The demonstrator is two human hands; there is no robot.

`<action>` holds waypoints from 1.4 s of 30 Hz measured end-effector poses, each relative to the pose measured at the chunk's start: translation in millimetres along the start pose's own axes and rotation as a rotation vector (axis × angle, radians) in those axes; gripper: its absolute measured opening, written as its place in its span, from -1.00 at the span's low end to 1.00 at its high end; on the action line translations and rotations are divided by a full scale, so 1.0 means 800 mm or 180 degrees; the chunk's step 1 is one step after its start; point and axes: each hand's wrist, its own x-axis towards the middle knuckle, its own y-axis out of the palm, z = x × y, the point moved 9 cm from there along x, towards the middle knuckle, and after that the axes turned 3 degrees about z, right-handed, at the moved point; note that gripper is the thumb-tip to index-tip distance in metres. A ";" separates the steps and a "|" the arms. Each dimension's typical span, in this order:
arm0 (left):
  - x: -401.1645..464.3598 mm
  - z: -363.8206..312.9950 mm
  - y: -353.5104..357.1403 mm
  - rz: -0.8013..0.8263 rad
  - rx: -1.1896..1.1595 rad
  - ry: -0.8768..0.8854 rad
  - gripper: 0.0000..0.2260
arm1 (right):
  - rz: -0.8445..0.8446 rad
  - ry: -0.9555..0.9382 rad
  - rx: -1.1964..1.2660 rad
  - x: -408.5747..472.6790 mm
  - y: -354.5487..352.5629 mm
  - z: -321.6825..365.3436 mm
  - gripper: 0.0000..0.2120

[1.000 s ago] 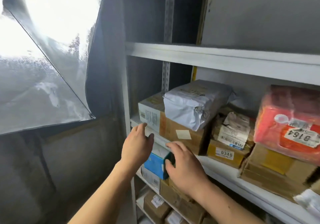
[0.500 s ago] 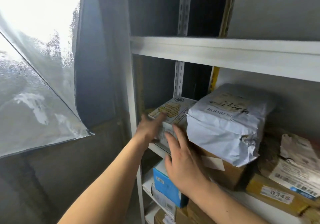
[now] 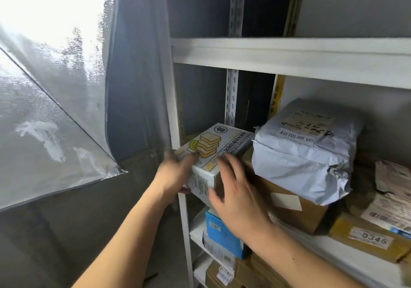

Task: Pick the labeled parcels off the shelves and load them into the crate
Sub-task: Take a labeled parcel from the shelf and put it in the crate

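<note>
Right hand nearest, fingers spread flat against the front and top of the toast-printed box; left hand grasping its left corner, fingers curled over the top. The box sits at the shelf's left end, beside a white wrapped parcel lying on a brown carton

A white metal shelf carries a printed box at its left end, a brown carton beside it and a yellow box numbered 0345 farther right. On the lower shelf stands a blue box.
</note>
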 end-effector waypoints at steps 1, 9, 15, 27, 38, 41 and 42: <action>-0.005 0.007 -0.008 -0.0033 -0.0032 -0.0017 -0.54 | -0.0078 0.0023 0.0186 -0.007 0.004 0.002 -0.32; -0.061 0.052 -0.026 0.0029 -0.1363 -0.0196 -0.73 | 0.0222 0.2029 0.3602 -0.056 0.083 -0.028 0.07; -0.066 0.073 0.003 0.0517 -0.1948 -0.1004 -0.58 | -0.0031 0.1011 0.3973 -0.030 0.061 0.023 0.11; -0.080 0.007 -0.024 0.0639 -0.0594 0.0921 -0.38 | -0.0754 0.1618 0.3610 -0.022 0.055 -0.011 0.08; -0.073 0.043 0.018 0.0397 -0.2887 -0.0693 -0.39 | -0.0952 0.0781 0.2199 -0.060 0.037 -0.009 -0.31; -0.059 0.046 0.017 0.0509 -0.2645 -0.0660 -0.38 | -0.0760 0.0871 0.2088 -0.051 0.039 -0.009 -0.36; -0.053 0.046 0.015 0.0567 -0.2435 -0.0598 -0.41 | -0.0704 0.0963 0.2072 -0.047 0.039 -0.012 -0.37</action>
